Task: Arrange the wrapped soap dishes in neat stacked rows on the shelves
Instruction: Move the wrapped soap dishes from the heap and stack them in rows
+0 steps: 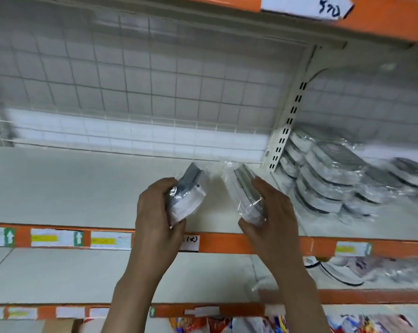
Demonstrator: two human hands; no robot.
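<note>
Left hand [155, 212] & right hand [273, 212] each grip a wrapped soap dish [188, 198], [246, 198] over shelf [83, 188]; mid-placing, next: set down beside stacked row [323, 179]

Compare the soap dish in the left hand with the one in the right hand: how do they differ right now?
The left-hand soap dish leans to the right at the top, while the right-hand soap dish leans to the left. The left hand wraps the left-hand soap dish from its left side; the right hand wraps the right-hand one from its right side. Both are grey and white, in clear plastic, held above the shelf.
</note>
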